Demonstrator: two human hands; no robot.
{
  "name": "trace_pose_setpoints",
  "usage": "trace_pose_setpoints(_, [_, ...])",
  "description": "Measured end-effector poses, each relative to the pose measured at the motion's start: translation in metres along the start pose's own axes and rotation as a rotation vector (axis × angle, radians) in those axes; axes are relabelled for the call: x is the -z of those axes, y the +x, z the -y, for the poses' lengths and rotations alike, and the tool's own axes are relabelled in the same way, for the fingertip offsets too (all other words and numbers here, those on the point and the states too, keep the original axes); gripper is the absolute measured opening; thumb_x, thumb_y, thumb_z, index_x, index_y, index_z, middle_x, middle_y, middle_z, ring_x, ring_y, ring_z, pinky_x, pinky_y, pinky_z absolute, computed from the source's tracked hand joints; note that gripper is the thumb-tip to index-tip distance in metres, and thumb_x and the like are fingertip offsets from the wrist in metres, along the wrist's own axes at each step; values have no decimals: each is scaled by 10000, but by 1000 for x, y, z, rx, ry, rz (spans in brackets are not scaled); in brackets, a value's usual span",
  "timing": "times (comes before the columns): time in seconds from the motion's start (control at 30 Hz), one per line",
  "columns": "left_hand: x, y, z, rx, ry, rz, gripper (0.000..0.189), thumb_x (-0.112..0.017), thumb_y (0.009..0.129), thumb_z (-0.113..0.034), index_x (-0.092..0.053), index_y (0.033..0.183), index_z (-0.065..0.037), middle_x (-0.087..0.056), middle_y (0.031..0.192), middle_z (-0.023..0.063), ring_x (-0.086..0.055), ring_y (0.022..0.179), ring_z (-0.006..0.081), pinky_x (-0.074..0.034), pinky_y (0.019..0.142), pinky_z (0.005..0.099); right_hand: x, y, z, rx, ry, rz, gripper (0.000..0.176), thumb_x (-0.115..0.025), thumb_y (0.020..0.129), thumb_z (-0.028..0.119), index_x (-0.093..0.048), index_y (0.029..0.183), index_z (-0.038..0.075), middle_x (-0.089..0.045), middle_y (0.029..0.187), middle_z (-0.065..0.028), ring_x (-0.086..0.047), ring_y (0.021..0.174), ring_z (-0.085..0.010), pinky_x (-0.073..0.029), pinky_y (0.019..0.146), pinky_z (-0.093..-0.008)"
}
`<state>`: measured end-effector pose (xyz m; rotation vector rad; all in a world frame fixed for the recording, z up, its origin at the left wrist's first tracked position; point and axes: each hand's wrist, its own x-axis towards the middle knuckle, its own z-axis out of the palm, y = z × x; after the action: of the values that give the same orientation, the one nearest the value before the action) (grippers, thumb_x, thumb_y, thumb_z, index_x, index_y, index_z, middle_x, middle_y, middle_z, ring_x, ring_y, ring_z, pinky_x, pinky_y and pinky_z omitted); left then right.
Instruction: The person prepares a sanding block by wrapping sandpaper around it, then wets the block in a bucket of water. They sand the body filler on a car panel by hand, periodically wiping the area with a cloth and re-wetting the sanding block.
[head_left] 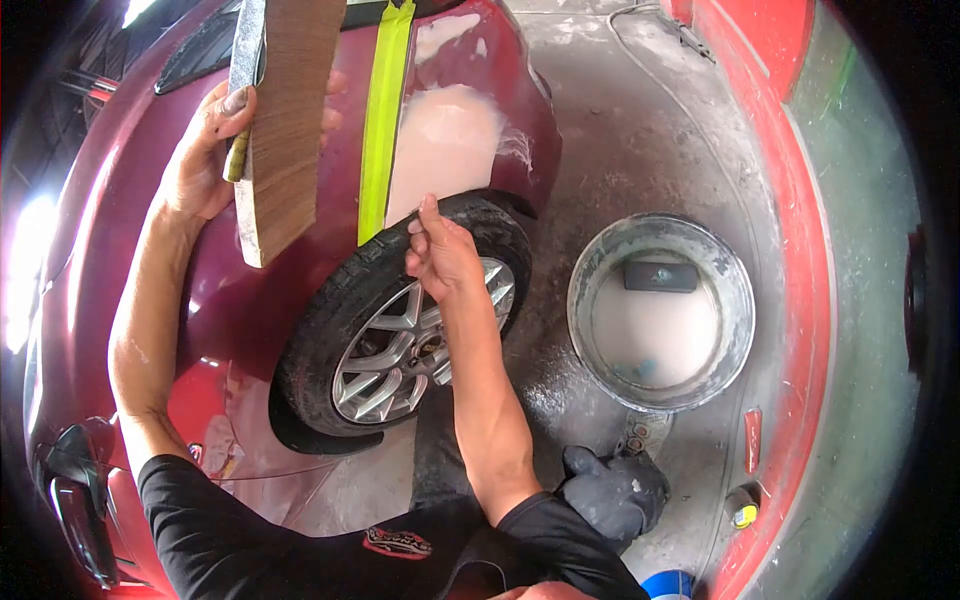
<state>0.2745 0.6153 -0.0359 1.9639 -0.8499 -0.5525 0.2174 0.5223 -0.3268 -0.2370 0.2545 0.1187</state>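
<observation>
My left hand (pixel 208 150) grips a long brown board with a wood-like grain (pixel 285 130) and a pale grey edge. Its thumb lies on the near side and fingertips show beyond the far side. A small yellowish piece (pixel 238 160) sits by the thumb. My right hand (pixel 442 252) is closed, thumb uppermost, in front of the tire (pixel 320 330); whether anything is inside cannot be seen. Just above it lies a pale pink filler patch (pixel 445 140) on the maroon car panel (pixel 265 300). A yellow-green tape strip (pixel 385 120) runs down the patch's left side.
On the floor at right stands a round bucket (pixel 742 330) of cloudy liquid with a dark block (pixel 660 277) inside. Nearby are a red tube-like item (pixel 752 440) and a yellow-black round item (pixel 742 508). A red panel (pixel 790 420) borders the right; a hose (pixel 690 105) crosses the floor.
</observation>
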Motion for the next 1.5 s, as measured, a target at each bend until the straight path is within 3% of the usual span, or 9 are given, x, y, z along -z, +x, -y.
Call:
trace_pose_setpoints(0.33, [-32, -12, -2, 23, 234, -102, 1012, -752, 780, -655, -489, 1441, 65, -652, 1318, 175, -675, 1142, 239, -530, 1004, 399, -9, -58, 32, 289, -341, -127, 509, -779, 927, 502, -633, 854, 20, -582, 621, -23, -569, 442, -137, -464, 401, -257])
trace_pose_setpoints(0.4, [-72, -14, -7, 42, 333, -108, 1030, -765, 748, -666, -504, 1439, 51, -657, 1310, 161, -665, 1147, 234, -500, 1034, 394, -9, -72, 44, 498, -253, 66, 567, -819, 904, 463, -591, 1152, 6, -680, 1014, -99, -699, 867, -161, -589, 738, -304])
trace_pose_setpoints(0.53, [-140, 1, 20, 89, 143, 95, 1012, -903, 766, -351, -382, 1543, 37, -582, 1430, 179, -582, 1318, 267, -449, 1129, 417, -6, -106, 79, 894, -117, 321, 700, -891, 849, 379, -449, 1274, 43, -525, 1366, -143, -534, 1277, -221, -445, 1102, -417])
trace_pose_setpoints(0.73, [-236, 50, 69, 11, -48, 256, 1030, -947, 755, -195, -346, 1550, 66, -582, 1408, 199, -564, 1325, 281, -438, 1144, 433, 44, -150, 130, 961, -151, 42, 518, -798, 911, 84, -447, 1290, 41, -592, 1146, -104, -608, 1068, -170, -547, 907, -332])
trace_pose_setpoints(0.8, [-270, 63, 85, -63, -169, 381, 1022, -912, 812, -313, -328, 1575, 35, -535, 1457, 190, -522, 1365, 289, -415, 1156, 456, 70, -170, 145, 1000, -254, -85, 512, -798, 916, 104, -468, 1302, 40, -593, 1161, -99, -607, 1046, -161, -540, 876, -312])
trace_pose_setpoints(0.93, [-327, 106, 185, 194, -789, 462, 656, -516, 1076, -479, -399, 1568, -61, -493, 1493, 148, -515, 1351, 340, -393, 1154, 490, 110, -197, 170, 1232, -192, -568, 393, -789, 936, 130, -572, 1257, 66, -620, 1057, -25, -593, 936, -108, -508, 798, -292])
trace_pose_setpoints(1.0, [-370, 108, 219, 289, -247, 483, 478, -545, 1048, -366, -613, 1384, -33, -618, 1366, 142, -604, 1241, 307, -472, 1078, 452, 131, -219, 183, 1266, -53, -668, 398, -769, 961, 163, -551, 1267, 33, -624, 1077, -46, -584, 957, -113, -494, 808, -288])
trace_pose_setpoints(1.07, [-418, 116, 259, 101, 395, 826, 551, -647, 961, -401, -636, 1349, -11, -662, 1328, 222, -632, 1234, 329, -496, 1052, 418, 143, -232, 187, 1287, -265, -891, 450, -626, 1035, 378, -590, 1286, 7, -599, 1246, -142, -564, 1188, -244, -430, 1060, -414])
trace_pose_setpoints(1.5, [-499, 90, 222, 399, 436, 793, 467, -712, 898, -350, -682, 1228, -21, -692, 1219, 183, -654, 1146, 294, -524, 986, 411, 94, -229, 176, 996, 126, -423, 601, -560, 1043, 474, -552, 1429, 13, -632, 1334, -172, -645, 1181, -293, -505, 1007, -416])
